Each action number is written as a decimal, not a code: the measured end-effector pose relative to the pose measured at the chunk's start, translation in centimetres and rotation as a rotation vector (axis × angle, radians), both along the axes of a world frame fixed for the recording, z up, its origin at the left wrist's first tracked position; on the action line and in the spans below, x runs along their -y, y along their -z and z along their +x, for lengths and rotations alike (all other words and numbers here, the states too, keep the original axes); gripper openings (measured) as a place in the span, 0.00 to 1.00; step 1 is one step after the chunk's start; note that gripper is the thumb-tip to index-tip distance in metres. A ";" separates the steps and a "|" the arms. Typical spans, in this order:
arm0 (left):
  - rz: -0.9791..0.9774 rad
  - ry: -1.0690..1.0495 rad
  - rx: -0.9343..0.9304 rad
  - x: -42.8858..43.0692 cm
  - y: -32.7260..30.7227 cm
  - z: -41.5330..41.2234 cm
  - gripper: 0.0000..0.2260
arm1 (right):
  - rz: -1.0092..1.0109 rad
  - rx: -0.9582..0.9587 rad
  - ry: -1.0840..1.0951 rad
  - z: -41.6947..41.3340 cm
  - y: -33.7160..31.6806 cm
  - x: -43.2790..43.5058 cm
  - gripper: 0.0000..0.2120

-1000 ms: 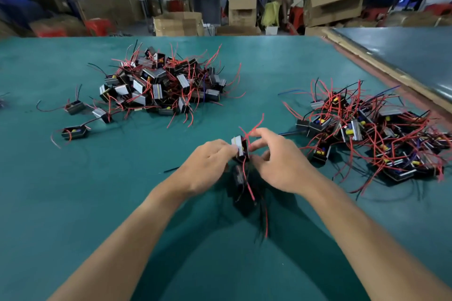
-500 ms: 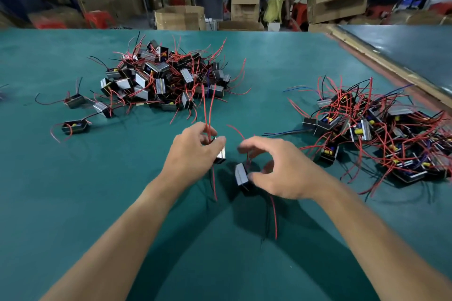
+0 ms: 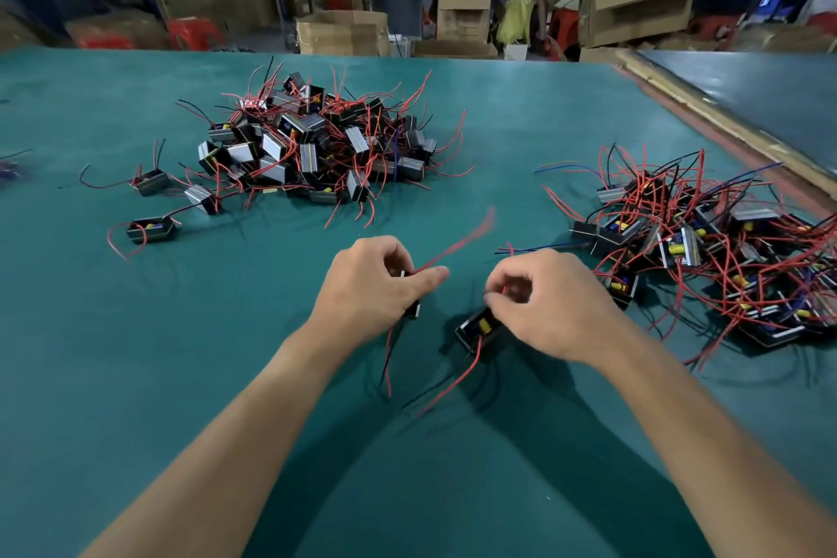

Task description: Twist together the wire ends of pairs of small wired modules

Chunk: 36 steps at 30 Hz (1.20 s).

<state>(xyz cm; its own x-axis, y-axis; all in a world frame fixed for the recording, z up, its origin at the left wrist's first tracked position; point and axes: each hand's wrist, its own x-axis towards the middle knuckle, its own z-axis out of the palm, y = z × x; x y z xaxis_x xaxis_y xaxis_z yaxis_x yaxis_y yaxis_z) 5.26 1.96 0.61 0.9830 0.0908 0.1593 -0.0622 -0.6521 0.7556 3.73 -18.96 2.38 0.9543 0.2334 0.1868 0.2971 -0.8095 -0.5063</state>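
Well, from where I stand both hands are busy on the near side of the big heap (image 3: 317, 140) of small black modules and red wires on the green tabletop (image 3: 226, 353). The left hand (image 3: 367, 281) is almost straight in front of that heap. Its fingers (image 3: 385, 254) are curled round one module (image 3: 414, 309), of which only a corner shows. The thumb lies out along a long red wire (image 3: 462, 236) that whips back toward the heap, blurred. The right hand (image 3: 557, 304) is nearer than the heap and off to its right, with a gap of bare green between the two hands. It pinches a short red lead (image 3: 504, 288) just above a second module (image 3: 478, 326), which is tilted and has a yellow part showing inside. Whether that one rests on the tabletop or hangs I cannot tell. More red and black wires trail from both modules away from the heap, toward the person. Well to the right of the heap lies a second tangled pile (image 3: 706, 245).

I'd say the step in hand is lining up: a module in each hand, the wire ends picked out, nothing twisted yet. The next move calls for bringing the hands together, laying the two ends side by side and rolling them between thumb and forefinger, with the loose wires kept clear
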 end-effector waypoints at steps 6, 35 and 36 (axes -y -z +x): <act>0.037 -0.042 -0.039 -0.4 -0.4 -0.1 0.14 | 0.192 0.115 0.031 0.0 -0.2 -0.1 0.16; 0.322 0.271 -0.083 -2.6 -3.2 -1.2 0.10 | 0.237 -0.036 -0.154 -1.0 -0.9 -0.6 0.12; 0.325 0.256 -0.077 -2.5 -3.2 -1.2 0.12 | 0.220 -0.044 -0.169 -1.0 -1.0 -0.6 0.11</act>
<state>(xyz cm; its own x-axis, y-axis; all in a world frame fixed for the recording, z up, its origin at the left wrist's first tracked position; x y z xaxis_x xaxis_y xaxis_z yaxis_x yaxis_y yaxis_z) 4.11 4.48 3.78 0.9776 -0.2004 0.0647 -0.2043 -0.8280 0.5223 2.69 -18.35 3.41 0.9135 0.3483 0.2101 0.3925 -0.6195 -0.6798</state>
